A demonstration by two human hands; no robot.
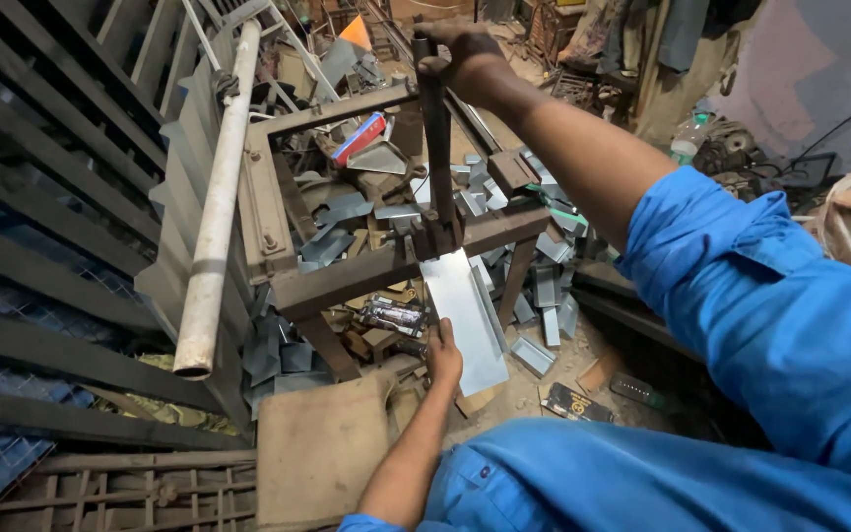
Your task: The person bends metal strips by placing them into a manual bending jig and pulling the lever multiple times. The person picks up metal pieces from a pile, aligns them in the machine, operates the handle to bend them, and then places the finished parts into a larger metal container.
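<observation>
At frame centre, the left hand (442, 357) is pinching the near end of a metal sheet (467, 315) feeding into the press (435, 232). The right hand (460, 54), upper centre, is wrapped tight around the lever (435, 128). Bent pieces (544, 286) are lying piled behind; this sheet looks unbent as yet.

A pale pipe (217, 207) leaned at left. Bent grey offcuts (337, 222) littered the centre. A brown sack (317, 453) lay at bottom centre.
</observation>
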